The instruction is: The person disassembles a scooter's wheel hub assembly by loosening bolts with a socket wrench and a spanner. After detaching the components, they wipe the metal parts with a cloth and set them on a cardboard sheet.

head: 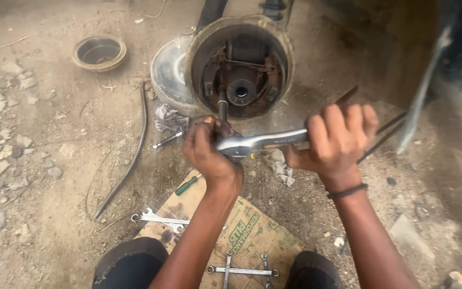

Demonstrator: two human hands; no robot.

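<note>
Head view: 1 steel ratchet wrench (263, 142), judged rigid, heavy and slick, sits level before the exposed brake hub (240, 67), right hand (332, 140) wrapped tight round its handle, left hand (208, 144) cupped closed over its head; 3 spanners lie about the cardboard (252, 235).

We see both forearms bare to the elbow — no sleeves, no gloves on the left hand (209, 147) or the right hand (335, 139). A thin dark band (347, 191) circles the right wrist. At the bottom edge of the frame — dark trousers (129, 265) over both knees.
</note>
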